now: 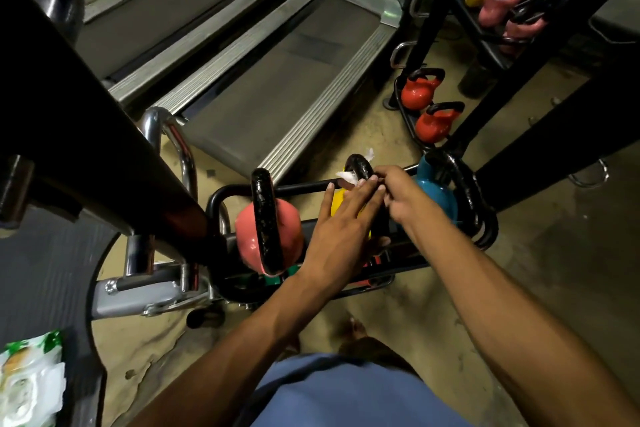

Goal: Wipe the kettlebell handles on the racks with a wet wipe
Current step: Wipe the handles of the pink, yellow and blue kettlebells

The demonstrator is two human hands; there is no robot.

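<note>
The person stands over a low black rack point(242, 191) on the floor that carries three kettlebells in a row: a pink kettlebell point(292, 225) on the left, a yellow kettlebell point(337, 202) in the middle and a teal kettlebell point(434, 192) on the right, each with a black handle.

The wet wipe point(348, 178) is wrapped over the yellow kettlebell's handle point(360, 165), and white scraps of it stick out on both sides of the loop. The right hand point(394, 194) has its fingers curled in at that handle and pinches the wipe against it. The left hand point(343, 218) is flat, its fingers straight and close together. It lies across the yellow body, and its fingertips reach up to the wipe and the right hand's knuckles. It grasps nothing.

The pink kettlebell's tall handle point(264, 218) stands just left of the left hand, untouched, its paint chipped. Behind the rack, two red kettlebells point(420, 92) sit low on a second rack, and yellow and pink ones point(493, 7) sit on a shelf further back. Two treadmill decks point(277, 80) run away to the left. A green and white wipe packet point(27, 381) lies on a dark ribbed surface at the lower left, well apart from both hands.
</note>
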